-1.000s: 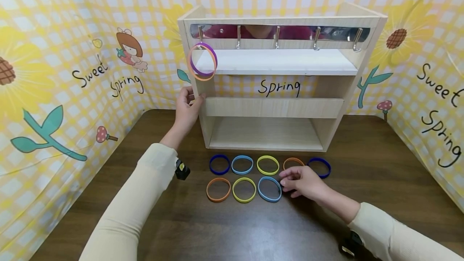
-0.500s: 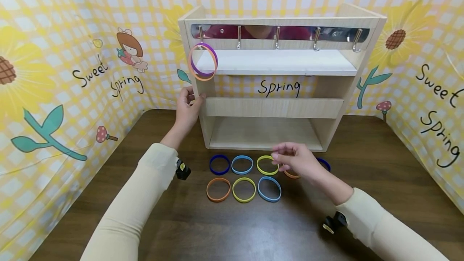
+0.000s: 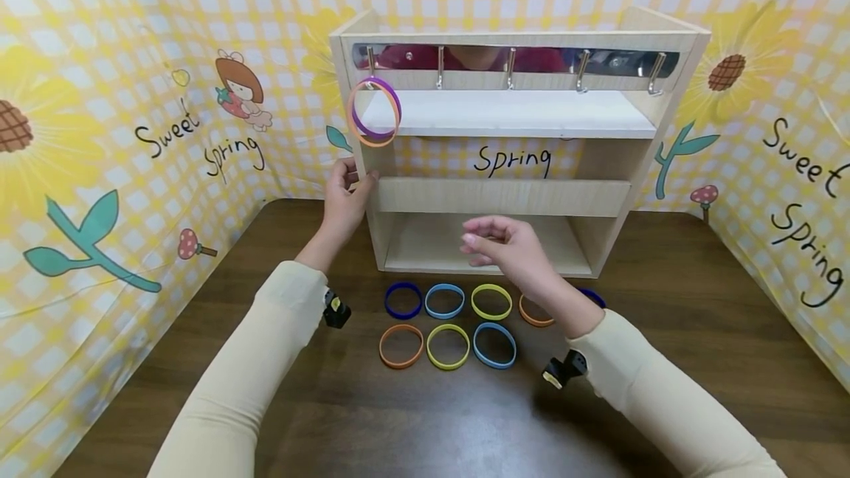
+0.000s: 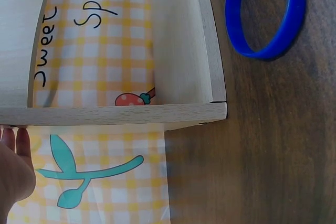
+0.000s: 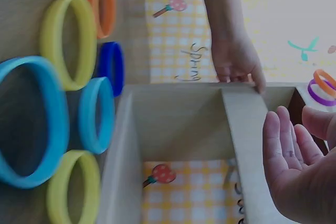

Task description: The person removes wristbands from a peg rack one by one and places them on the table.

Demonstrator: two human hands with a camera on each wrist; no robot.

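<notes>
My left hand (image 3: 347, 201) grips the left side panel of a pale wooden shelf (image 3: 505, 196), thumb in front and fingers on the outer side. An orange wristband (image 3: 351, 118) and a purple wristband (image 3: 399, 103) hang together from its leftmost hook. My right hand (image 3: 508, 246), fingers loosely bent, is in the air before the lower compartment. Nothing shows between those fingers in the right wrist view either. Below lie two rows of wristbands, among them a yellow one (image 3: 491, 318), a light blue one (image 3: 494, 366) and a dark blue one (image 3: 594, 296) partly behind my right forearm.
A metal rail (image 3: 474, 57) with several hooks runs across the shelf's top front. The shelf stands on a dark wooden table (image 3: 398, 426). Yellow checked cloth (image 3: 219, 13) covers the walls behind and at both sides.
My right hand has risen from the table beside the front-row light blue wristband, moving left and away from me toward the shelf. My left hand keeps its grip on the side panel.
</notes>
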